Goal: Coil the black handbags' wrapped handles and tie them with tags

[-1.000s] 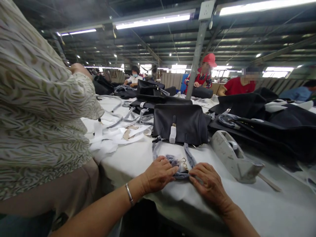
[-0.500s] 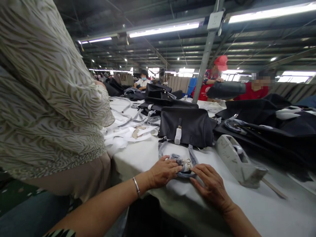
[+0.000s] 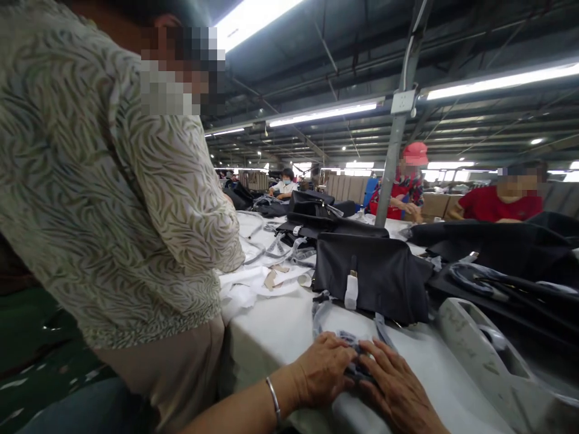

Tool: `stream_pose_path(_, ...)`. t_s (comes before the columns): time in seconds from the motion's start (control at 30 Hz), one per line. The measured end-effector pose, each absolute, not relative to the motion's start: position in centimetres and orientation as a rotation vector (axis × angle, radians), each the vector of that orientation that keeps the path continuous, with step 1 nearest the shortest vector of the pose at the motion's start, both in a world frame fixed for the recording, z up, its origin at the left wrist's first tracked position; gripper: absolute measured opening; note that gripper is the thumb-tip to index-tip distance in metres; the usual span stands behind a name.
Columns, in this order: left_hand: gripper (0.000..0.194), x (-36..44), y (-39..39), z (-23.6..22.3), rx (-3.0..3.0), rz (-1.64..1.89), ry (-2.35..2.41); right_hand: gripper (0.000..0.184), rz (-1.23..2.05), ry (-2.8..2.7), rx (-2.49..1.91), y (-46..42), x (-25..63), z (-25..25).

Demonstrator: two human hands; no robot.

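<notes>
A coiled bag strap (image 3: pixel 347 339) in grey-blue wrapping lies near the table's front edge, mostly hidden under my hands. My left hand (image 3: pixel 322 369) has its fingers curled over the left side of the coil. From the right, my right hand (image 3: pixel 394 381) grips the coil, fingers over it and thumb on the near side. Just beyond stands a black handbag (image 3: pixel 364 274), its front clasp covered by a white wrap (image 3: pixel 351 292). Wrapped handles (image 3: pixel 382 328) hang from the bag toward my hands.
A grey tape dispenser (image 3: pixel 488 343) stands at the right. More black bags (image 3: pixel 502 241) are piled behind it. Paper scraps (image 3: pixel 271 278) lie left of the handbag. A person in a patterned shirt (image 3: pixel 181 199) stands close at my left. A metal post (image 3: pixel 392 163) rises beyond.
The view has tilted up and turned left, so the table sits lower and further right. My hands have closed in over the coil, covering the metal clips that showed before.
</notes>
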State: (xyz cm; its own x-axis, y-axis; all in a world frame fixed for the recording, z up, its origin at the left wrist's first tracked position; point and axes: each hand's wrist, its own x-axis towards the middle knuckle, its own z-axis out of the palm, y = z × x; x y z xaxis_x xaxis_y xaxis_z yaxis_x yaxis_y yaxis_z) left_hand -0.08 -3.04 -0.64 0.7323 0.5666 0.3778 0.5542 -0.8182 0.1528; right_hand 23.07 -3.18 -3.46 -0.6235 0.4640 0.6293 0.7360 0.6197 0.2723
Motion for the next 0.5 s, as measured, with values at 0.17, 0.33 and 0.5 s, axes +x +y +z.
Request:
stream_pose_path(0.17, 0.055, 0.1, -3.3, -0.2, 2.965, 0.523, 0.981, 0.042, -0.783, -2.32, -0.914, -2.2, 22.8, -3.9)
stream_pose_path(0.33, 0.052, 0.3, -3.6, 0.6, 2.976, 0.524, 0.918, 0.037, -0.723, -2.403, -0.86, -2.3, 23.1, -3.0)
stream_pose_path(0.5, 0.026, 0.9, -3.5, 1.2, 2.952, 0.55, 0.892, 0.03, -0.727, -2.412, -0.937, -2.8, 23.9, -3.4)
